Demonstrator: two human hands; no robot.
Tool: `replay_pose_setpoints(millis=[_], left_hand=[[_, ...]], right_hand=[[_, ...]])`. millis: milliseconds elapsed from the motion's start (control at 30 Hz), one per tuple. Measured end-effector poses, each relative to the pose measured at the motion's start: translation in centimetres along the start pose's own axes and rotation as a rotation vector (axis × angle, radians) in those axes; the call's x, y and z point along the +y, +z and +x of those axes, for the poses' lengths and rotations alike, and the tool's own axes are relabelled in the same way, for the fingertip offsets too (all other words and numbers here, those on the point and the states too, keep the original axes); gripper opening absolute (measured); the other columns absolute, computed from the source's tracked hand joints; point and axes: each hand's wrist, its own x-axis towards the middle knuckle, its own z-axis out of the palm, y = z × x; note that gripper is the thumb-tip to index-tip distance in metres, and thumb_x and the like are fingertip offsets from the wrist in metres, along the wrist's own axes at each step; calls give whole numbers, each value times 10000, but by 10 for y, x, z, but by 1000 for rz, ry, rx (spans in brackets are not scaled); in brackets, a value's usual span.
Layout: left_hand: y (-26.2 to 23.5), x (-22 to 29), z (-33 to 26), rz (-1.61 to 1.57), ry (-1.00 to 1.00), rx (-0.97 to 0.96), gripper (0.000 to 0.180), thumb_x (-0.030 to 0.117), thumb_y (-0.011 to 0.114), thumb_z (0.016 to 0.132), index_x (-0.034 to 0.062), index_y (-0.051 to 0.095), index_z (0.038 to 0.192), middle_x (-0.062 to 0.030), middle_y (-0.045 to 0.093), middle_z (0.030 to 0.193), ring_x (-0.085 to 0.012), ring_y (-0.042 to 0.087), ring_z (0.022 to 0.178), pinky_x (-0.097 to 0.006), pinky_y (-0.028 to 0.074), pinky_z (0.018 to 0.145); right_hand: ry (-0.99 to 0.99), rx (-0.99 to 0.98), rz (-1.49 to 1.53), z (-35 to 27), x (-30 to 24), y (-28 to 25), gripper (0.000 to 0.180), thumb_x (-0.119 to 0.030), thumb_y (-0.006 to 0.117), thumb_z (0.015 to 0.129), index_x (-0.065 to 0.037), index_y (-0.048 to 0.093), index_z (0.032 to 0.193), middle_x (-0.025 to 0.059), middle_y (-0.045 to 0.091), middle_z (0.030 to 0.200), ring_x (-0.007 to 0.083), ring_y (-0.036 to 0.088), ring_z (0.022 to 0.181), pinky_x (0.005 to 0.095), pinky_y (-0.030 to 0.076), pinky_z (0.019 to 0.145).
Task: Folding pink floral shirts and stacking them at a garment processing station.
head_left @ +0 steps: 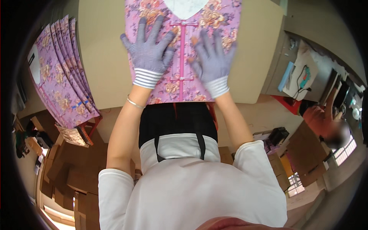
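A pink-purple floral panel [163, 96] lies flat before me, with a white piece showing in the curved opening at its far edge. Down its middle runs a pink strip [182, 57] with two bow-like fastenings. My left hand [148, 53], in a grey-lilac knit glove with a striped cuff, rests with fingers spread on the panel's left half. On the right half, my right hand [215, 63] wears a matching glove, its fingers stretched out and slightly blurred. The thumb and index tips of both gloves are bare. Neither hand holds anything.
Similar floral panels [57, 86] stand fanned at the left of the tan tabletop [103, 57]. To the right, a side surface carries a blue strip [286, 76] and a teal-handled tool with a cord [305, 77]. Another person [320, 119] is farther right. Cardboard boxes [82, 174] stand behind me.
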Motion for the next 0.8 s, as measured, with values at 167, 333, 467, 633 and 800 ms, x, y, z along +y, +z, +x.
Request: replay_pose_setpoints(millis=[167,333,467,633,800], left_hand=[[-5,5,4,-52,-18,-60,354,348,693,772,314,715,1124,-17,442,1534,-399,356,1416,-794,134,1030],[-14,5,6,1,-39,-104,316,344,689,778,328,718,1092,-24,498,1495,-397,369,1417,-775,115,1053],[7,9,8,-42,-12,7,296,346,680,785,323,719,1078,-10,503,1492,-393,381,1409,-765,118,1059],[6,10,9,-41,3,9,292,350,669,793,323,730,1077,20,487,1505,-390,389,1402,-757,115,1066],[-3,6,4,28,17,1,312,330,645,816,305,724,1117,4,495,1498,-373,389,1406,-743,158,1049]], right_hand=[[-147,-162,263,-42,10,-5,529,-375,620,871,-227,558,1375,9,420,1545,262,359,1442,719,230,1087],[-315,57,142,119,85,-4,459,-325,550,913,-156,558,1339,55,479,1500,268,414,1412,676,162,1141],[-315,351,159,256,153,-2,645,-425,570,889,-85,461,1426,163,513,1432,370,410,1379,631,214,1134],[-284,429,62,228,146,14,658,-406,557,893,-60,440,1441,175,497,1440,364,411,1383,633,201,1148],[-322,126,177,29,48,18,630,-409,718,744,-108,590,1281,95,545,1399,250,502,1309,686,291,1066]])
